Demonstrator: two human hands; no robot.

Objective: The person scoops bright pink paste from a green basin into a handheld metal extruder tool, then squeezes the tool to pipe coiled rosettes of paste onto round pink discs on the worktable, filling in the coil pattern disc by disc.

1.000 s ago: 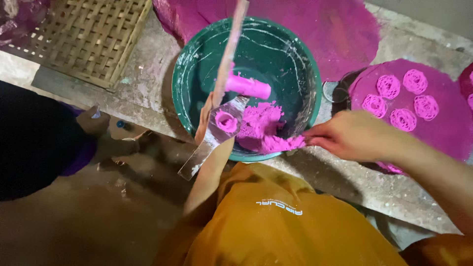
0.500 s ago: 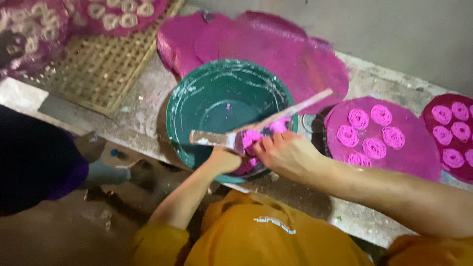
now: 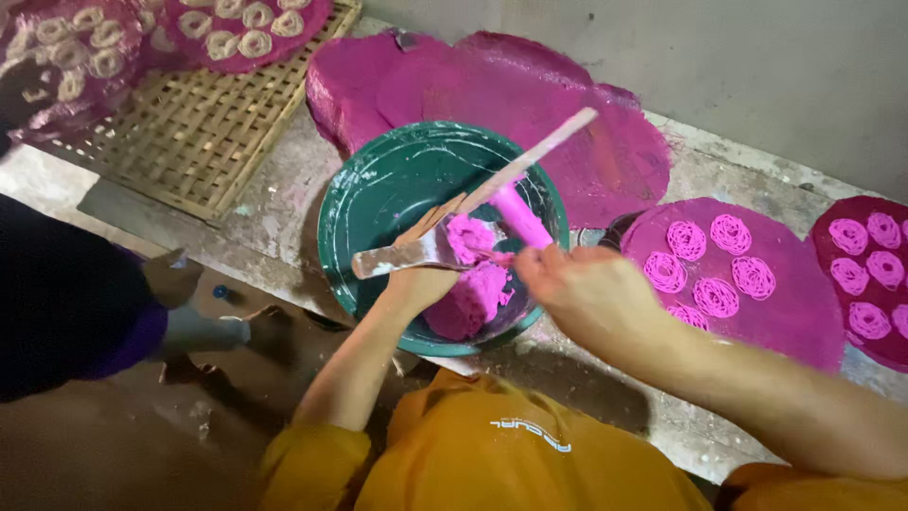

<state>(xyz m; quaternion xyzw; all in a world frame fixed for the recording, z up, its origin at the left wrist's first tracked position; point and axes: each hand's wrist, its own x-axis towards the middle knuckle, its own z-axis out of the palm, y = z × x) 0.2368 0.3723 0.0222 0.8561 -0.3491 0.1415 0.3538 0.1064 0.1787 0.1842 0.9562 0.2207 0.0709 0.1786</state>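
A green bowl [image 3: 378,189] holds a lump of pink dough [image 3: 473,289] at its near side. My left hand [image 3: 421,274] grips a metal press tool [image 3: 407,255] with a long pink-stained wooden handle [image 3: 539,156] slanting up to the right over the bowl. The tool's cup is packed with pink dough [image 3: 468,237]. My right hand [image 3: 586,293] is at the bowl's right rim, fingers pinched on pink dough next to the tool. A pink cylinder of dough [image 3: 518,216] lies beside the handle.
Round pink mats [image 3: 785,312] to the right carry several pink coiled spirals [image 3: 705,270]. More pink mats [image 3: 567,95] lie behind the bowl. A woven bamboo tray [image 3: 180,132] sits at left, with pale spirals [image 3: 241,19] above it. Another person's dark sleeve [image 3: 66,293] is at left.
The view has shifted; the bowl now sits more central. My right hand stays at the bowl's right rim pressing dough, and the tool's handle remains slanted up to the right.
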